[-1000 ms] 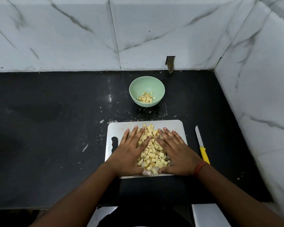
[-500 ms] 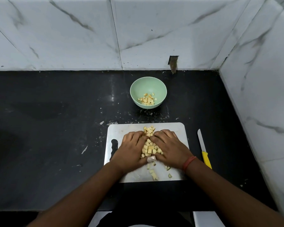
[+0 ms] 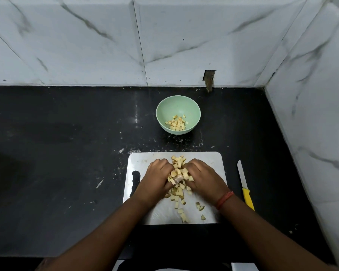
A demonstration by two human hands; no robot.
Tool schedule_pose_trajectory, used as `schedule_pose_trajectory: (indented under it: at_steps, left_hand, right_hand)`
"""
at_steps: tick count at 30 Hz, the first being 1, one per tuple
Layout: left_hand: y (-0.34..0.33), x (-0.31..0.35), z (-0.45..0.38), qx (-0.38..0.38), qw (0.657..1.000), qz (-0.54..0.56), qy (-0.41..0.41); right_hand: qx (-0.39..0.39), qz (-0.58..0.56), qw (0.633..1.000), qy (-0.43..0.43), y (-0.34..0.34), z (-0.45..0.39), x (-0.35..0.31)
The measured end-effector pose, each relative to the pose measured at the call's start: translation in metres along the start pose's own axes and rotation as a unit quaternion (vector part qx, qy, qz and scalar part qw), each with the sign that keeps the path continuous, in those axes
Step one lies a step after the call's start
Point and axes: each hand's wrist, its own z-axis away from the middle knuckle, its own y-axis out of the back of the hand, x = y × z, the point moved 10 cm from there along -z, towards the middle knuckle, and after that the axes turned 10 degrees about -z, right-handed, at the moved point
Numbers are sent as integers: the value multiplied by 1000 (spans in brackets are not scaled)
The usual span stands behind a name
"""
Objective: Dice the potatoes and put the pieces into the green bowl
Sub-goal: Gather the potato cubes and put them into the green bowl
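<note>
A heap of pale yellow potato dice (image 3: 178, 169) lies on the steel cutting board (image 3: 209, 161). My left hand (image 3: 157, 180) and my right hand (image 3: 204, 178) are cupped around the heap from both sides, fingers curled under it, pressing the pieces together. Several loose dice (image 3: 181, 211) lie scattered on the near half of the board. The green bowl (image 3: 178, 106) stands on the counter beyond the board, with a small layer of potato dice (image 3: 177, 123) at its bottom.
A yellow-handled knife (image 3: 244, 184) lies on the black counter (image 3: 57, 163) right of the board, blade pointing away. White marble walls close the back and the right side. Small scraps dot the counter near the board's far edge.
Both hands went from flat and spread beside the heap to curled and cupped around it. The heap was squeezed narrower, and several dice were left behind on the near part of the board.
</note>
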Motion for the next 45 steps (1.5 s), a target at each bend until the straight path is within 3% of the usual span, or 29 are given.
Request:
schedule_pose_trajectory:
  at_steps: [10, 22, 28, 31, 33, 36, 39, 41, 45]
  left_hand:
    - [14, 0, -8, -8, 996, 83, 35]
    - [32, 6, -15, 39, 977, 201, 66]
    - [70, -3, -68, 83, 931, 323, 145]
    - [93, -14, -113, 112, 915, 329, 205]
    - [90, -31, -145, 76, 915, 299, 261]
    - [69, -64, -173, -46, 918, 199, 339]
    - [69, -77, -183, -110, 923, 134, 342]
    - [72, -74, -187, -130, 927, 132, 325]
    - [71, -71, -188, -152, 917, 202, 308]
  right_hand:
    - [28, -149, 987, -63, 12, 4, -3]
    - [71, -256, 960, -83, 28, 2, 0]
    - [160, -313, 931, -101, 84, -49, 1]
    - [191, -316, 920, -135, 112, -99, 11]
    - [167, -274, 931, -177, 115, -137, 26]
    - [31, -143, 960, -238, 96, -180, 43]
    - [-74, -43, 970, -228, 83, -197, 44]
    - [-75, -23, 970, -231, 87, -199, 46]
    - [-1, -44, 974, -222, 96, -199, 50]
